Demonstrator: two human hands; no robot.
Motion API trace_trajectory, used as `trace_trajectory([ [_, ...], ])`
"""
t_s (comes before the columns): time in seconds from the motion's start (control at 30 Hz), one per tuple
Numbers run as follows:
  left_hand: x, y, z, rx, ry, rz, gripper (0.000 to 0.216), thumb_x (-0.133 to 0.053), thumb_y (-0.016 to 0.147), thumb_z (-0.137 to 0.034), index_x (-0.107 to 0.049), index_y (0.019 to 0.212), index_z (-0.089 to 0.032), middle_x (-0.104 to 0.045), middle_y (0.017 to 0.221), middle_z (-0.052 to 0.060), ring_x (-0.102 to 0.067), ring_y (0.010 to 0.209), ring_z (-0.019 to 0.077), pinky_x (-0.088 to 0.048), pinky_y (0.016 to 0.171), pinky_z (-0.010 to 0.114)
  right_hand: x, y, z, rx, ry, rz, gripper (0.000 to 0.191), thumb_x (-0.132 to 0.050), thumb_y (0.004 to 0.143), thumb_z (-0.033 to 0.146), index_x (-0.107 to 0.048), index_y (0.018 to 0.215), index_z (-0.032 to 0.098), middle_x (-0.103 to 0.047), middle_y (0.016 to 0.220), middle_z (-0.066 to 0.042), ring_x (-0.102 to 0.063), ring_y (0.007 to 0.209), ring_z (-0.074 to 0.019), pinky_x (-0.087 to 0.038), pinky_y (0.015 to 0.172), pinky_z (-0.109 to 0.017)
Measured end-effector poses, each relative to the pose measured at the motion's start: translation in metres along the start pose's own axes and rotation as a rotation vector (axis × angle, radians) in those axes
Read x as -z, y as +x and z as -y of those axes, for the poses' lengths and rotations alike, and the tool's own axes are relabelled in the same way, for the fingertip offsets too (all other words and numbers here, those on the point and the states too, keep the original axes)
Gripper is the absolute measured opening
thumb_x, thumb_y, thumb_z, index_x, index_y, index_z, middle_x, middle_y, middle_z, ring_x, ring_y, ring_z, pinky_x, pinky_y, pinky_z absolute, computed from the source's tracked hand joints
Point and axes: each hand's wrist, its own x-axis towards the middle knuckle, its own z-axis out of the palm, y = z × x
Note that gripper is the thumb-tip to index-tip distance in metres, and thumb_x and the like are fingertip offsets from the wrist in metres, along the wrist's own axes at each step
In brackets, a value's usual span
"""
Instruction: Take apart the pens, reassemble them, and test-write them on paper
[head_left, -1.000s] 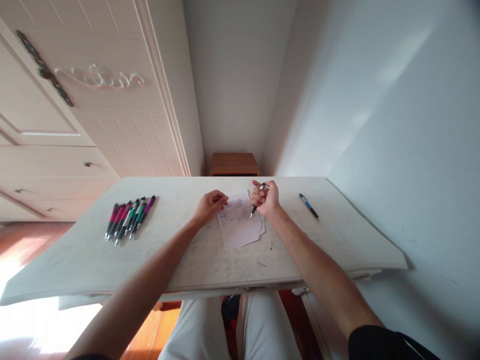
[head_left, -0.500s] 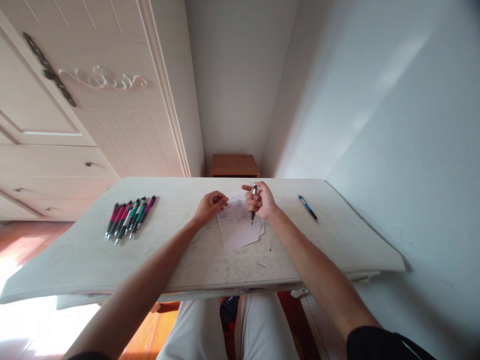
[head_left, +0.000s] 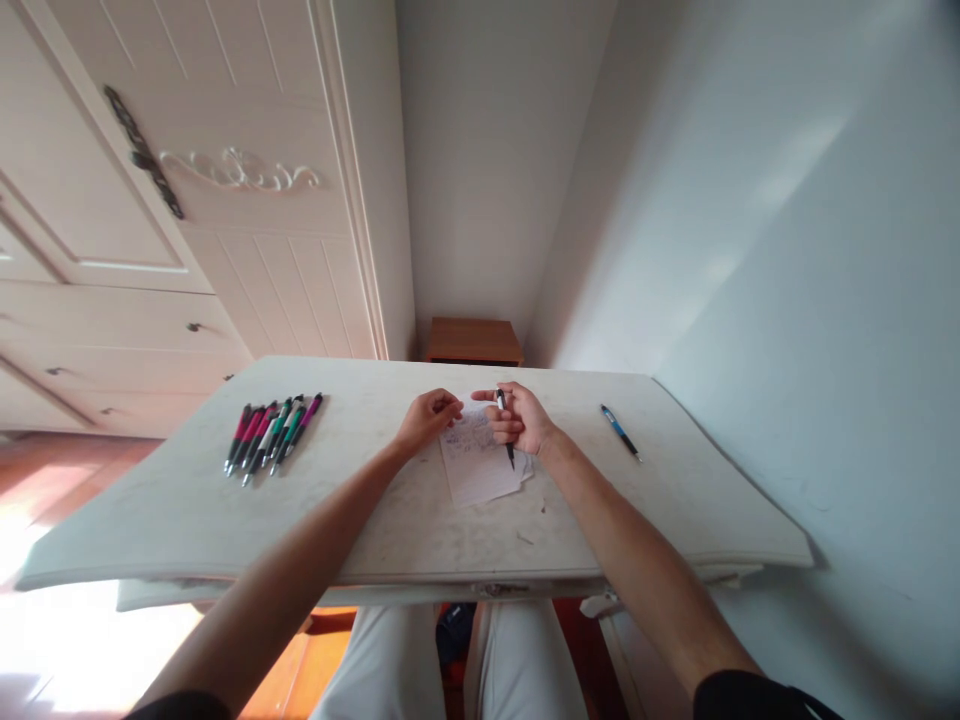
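While the right hand (head_left: 525, 420) keeps a black pen (head_left: 506, 430) pinched between thumb and fingers, that pen now hangs over the upper part of the scribbled paper (head_left: 480, 460) with its tip pointing down and toward the person, just off the sheet or barely touching it; which of the two cannot be told. A second ago the pen leaned with its tip low on the scribbles, as if mid-stroke; half a second ago it stood nearly upright in the fingers. It has since swung round, so the writing seems to have paused and the pen is being turned or readjusted in the grip rather than drawn across the page.

To the left of the pen, the left hand (head_left: 427, 418) stays loosely curled, holding nothing, its fingertips resting on the paper's upper left corner and pinning it to the worktop (head_left: 375, 520), much as before.

Farther out to the right of the right hand, well apart from it, a blue pen (head_left: 619, 432) lies alone and has not moved. Far to the left of the left hand, a row of pens (head_left: 271, 436) in pink, green and purple lies side by side, also unchanged. The view itself has tipped slightly.
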Motion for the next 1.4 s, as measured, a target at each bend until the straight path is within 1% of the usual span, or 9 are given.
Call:
trace_trajectory([
  [0.1, 0.0001, 0.0003, 0.0014, -0.005, 0.006, 0.007, 0.03, -0.064, 0.074, -0.045, -0.059, 0.075, -0.015, -0.067, 0.068, 0.005, -0.058, 0.056, 0.0129, -0.045, 0.054, 0.024, 0.002, 0.0007, 0.0, 0.036, -0.01, -0.019, 0.033, -0.036, 0.086, 0.032, -0.059, 0.101, 0.013, -0.026, 0.043, 0.012, -0.007, 0.034, -0.006, -0.011, 0.033, -0.017],
  [0.2, 0.0004, 0.0005, 0.0022, -0.013, 0.006, 0.008, 0.03, -0.064, 0.074, -0.045, -0.059, 0.076, -0.015, -0.068, 0.069, 0.005, -0.058, 0.056, 0.0128, -0.045, 0.055, 0.024, 0.0043, 0.0008, 0.0011, 0.064, -0.001, -0.01, 0.033, -0.036, 0.086, 0.032, -0.06, 0.099, 0.013, -0.024, 0.043, 0.012, -0.006, 0.034, -0.006, -0.011, 0.033, -0.017],
  [0.43, 0.0004, 0.0002, -0.0003, -0.012, 0.016, 0.007, 0.031, -0.064, 0.073, -0.046, -0.059, 0.074, -0.016, -0.067, 0.068, 0.005, -0.058, 0.055, 0.013, -0.045, 0.054, 0.024, 0.003, -0.0005, 0.0013, 0.019, 0.027, 0.012, 0.043, -0.037, 0.091, 0.048, -0.059, 0.103, 0.013, -0.027, 0.045, 0.012, -0.007, 0.035, -0.0047, -0.011, 0.034, -0.016],
  [0.57, 0.0006, -0.0004, -0.0005, -0.019, 0.018, 0.01, 0.032, -0.064, 0.073, -0.047, -0.059, 0.075, -0.016, -0.068, 0.068, 0.005, -0.058, 0.056, 0.0135, -0.046, 0.053, 0.024, 0.0014, -0.0003, 0.0002, 0.001, 0.021, 0.022, 0.041, -0.036, 0.09, 0.044, -0.058, 0.106, 0.013, -0.028, 0.046, 0.011, -0.007, 0.035, -0.005, -0.012, 0.034, -0.016],
  [0.7, 0.0007, -0.0002, 0.0006, -0.019, 0.018, 0.016, 0.032, -0.064, 0.074, -0.047, -0.06, 0.076, -0.015, -0.068, 0.068, 0.005, -0.058, 0.057, 0.0136, -0.046, 0.054, 0.025, 0.0024, -0.0002, 0.0008, 0.038, 0.027, 0.003, 0.039, -0.035, 0.086, 0.036, -0.058, 0.107, 0.013, -0.024, 0.044, 0.012, -0.005, 0.035, -0.0059, -0.012, 0.033, -0.017],
  [0.8, 0.0004, 0.0008, 0.0022, -0.019, 0.014, 0.011, 0.03, -0.064, 0.074, -0.046, -0.059, 0.076, -0.016, -0.068, 0.069, 0.005, -0.058, 0.057, 0.0132, -0.047, 0.055, 0.025, 0.0034, -0.0006, 0.0017, 0.062, 0.041, 0.027, 0.039, -0.034, 0.085, 0.033, -0.059, 0.107, 0.012, -0.024, 0.044, 0.012, -0.004, 0.035, -0.0061, -0.012, 0.033, -0.017],
  [1.07, 0.0003, 0.002, 0.0056, -0.02, 0.013, 0.017, 0.032, -0.063, 0.074, -0.048, -0.059, 0.076, -0.016, -0.067, 0.069, 0.005, -0.058, 0.057, 0.0137, -0.046, 0.054, 0.025, 0.002, -0.0001, 0.001, 0.038, 0.045, 0.038, 0.039, -0.038, 0.087, 0.039, -0.058, 0.107, 0.012, -0.025, 0.046, 0.012, -0.005, 0.036, -0.0052, -0.012, 0.034, -0.016],
  [1.27, 0.0005, 0.0006, 0.0026, -0.027, 0.031, 0.017, 0.03, -0.063, 0.075, -0.046, -0.059, 0.076, -0.016, -0.068, 0.068, 0.005, -0.058, 0.056, 0.0128, -0.045, 0.055, 0.024, -0.0002, -0.0009, 0.0012, 0.097, 0.062, 0.011, 0.037, -0.034, 0.087, 0.034, -0.059, 0.104, 0.013, -0.024, 0.044, 0.012, -0.004, 0.036, -0.006, -0.01, 0.033, -0.016],
  [1.4, 0.0014, 0.0003, 0.0024, -0.041, 0.041, 0.019, 0.031, -0.063, 0.075, -0.046, -0.06, 0.076, -0.016, -0.068, 0.07, 0.005, -0.059, 0.058, 0.0139, -0.046, 0.056, 0.025, -0.001, -0.0015, 0.0025, 0.092, 0.094, 0.008, 0.038, -0.032, 0.091, 0.038, -0.059, 0.099, 0.012, -0.027, 0.045, 0.011, -0.006, 0.035, -0.0053, -0.01, 0.034, -0.016],
])
